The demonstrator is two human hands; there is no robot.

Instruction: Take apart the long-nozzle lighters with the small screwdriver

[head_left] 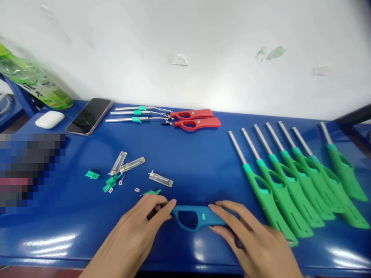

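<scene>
A blue lighter handle (pixel 211 216) with an oval opening lies level between my hands, low in the middle of the view. My left hand (pixel 142 224) pinches its left tip between thumb and fingers. Around its right part, my right hand (pixel 249 231) has its thumb and fingers closed. Just above my left hand is a thin green piece (pixel 152 192). Clear fuel tanks (pixel 161 179) lie behind it, with small green parts (pixel 111 183) to the left.
Several green lighters (pixel 268 197) lie side by side at the right. Red handles (pixel 199 123) and metal rods with wires (pixel 127 113) rest near the wall. A phone (pixel 89 116), a white case (pixel 50 119) and a bottle (pixel 34 79) stand or lie at the back left.
</scene>
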